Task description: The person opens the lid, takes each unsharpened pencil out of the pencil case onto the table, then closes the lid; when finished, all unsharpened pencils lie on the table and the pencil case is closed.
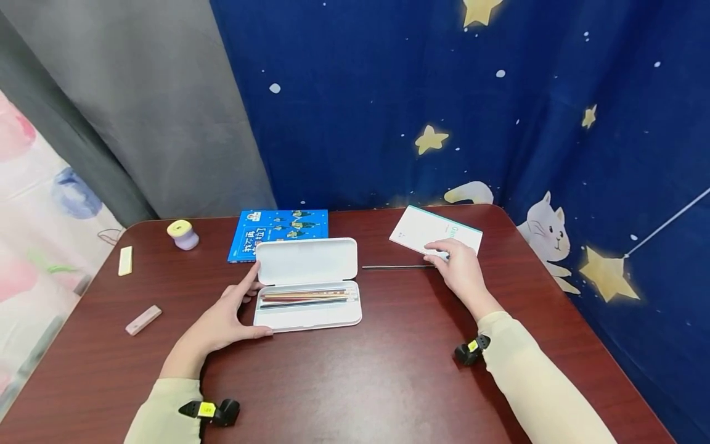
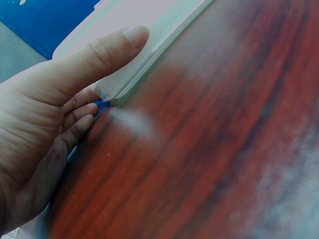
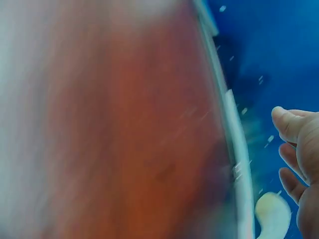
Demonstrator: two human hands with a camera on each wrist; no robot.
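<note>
The left hand [image 1: 222,320] braces the open pencil case [image 1: 307,285] with spread fingers, keeping it steady, while the right hand [image 1: 460,268], at three o'clock, pinches a loose pencil [image 1: 396,267].

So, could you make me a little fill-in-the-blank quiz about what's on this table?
1. The white pencil case lies with its lid ____.
2. The left hand rests on the case's ____ end.
3. Behind the case lies a ____ book.
4. The right hand is at the end of a thin dark ____, beside the white booklet.

Missing words: open; left; blue; pencil
</note>
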